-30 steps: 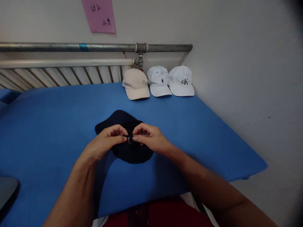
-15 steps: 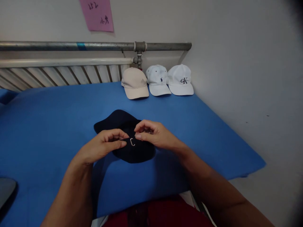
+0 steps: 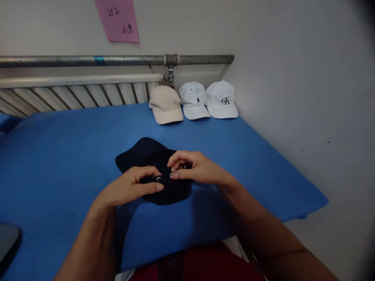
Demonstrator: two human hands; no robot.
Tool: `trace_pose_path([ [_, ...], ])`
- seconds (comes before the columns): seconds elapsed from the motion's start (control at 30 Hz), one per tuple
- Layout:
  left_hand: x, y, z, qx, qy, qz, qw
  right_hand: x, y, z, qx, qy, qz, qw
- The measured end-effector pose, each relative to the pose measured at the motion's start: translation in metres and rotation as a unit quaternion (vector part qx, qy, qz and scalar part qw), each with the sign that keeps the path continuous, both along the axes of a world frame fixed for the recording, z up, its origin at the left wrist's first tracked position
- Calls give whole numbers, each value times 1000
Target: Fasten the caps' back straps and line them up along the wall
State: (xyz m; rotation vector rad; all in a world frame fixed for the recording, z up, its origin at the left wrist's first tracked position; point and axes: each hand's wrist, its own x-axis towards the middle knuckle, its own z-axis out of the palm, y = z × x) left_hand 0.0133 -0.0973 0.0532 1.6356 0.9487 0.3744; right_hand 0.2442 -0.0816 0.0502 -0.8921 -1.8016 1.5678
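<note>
A dark navy cap (image 3: 140,153) lies on the blue table cover (image 3: 58,156) in front of me, its back strap toward me. My left hand (image 3: 129,189) pinches the strap from the left, thumb and fingers closed on it. My right hand (image 3: 193,168) pinches the same strap from the right. A small metal buckle (image 3: 158,179) shows between my fingertips.
Three caps stand in a row at the back right: a beige cap (image 3: 165,104), a pale blue cap (image 3: 193,100) and a white cap (image 3: 221,99). Behind them run a metal pipe (image 3: 88,60) and a ribbed rail. A pink note (image 3: 117,19) hangs on the wall. A dark object (image 3: 7,238) lies at the left edge.
My left hand has slid right along the strap, and the buckle, plainly seen half a second ago, is now mostly covered by my fingers. The cap stays in place.
</note>
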Motion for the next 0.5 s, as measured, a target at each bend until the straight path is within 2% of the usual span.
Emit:
trace_pose_path([
  [0.1, 3, -2, 2, 40, 25, 8, 999, -1, -2, 4, 37, -6, -12, 999],
  [0.17, 2, -3, 3, 41, 18, 23, 999, 0, -1, 6, 67, -8, -32, 997],
  [0.33, -14, -2, 1, 2, -64, 44, 997, 21, 17, -3, 141, -2, -149, 979],
  [0.5, -27, 0, 0, 9, -162, 1, 987, 31, 28, -17, 214, -28, -79, 973],
])
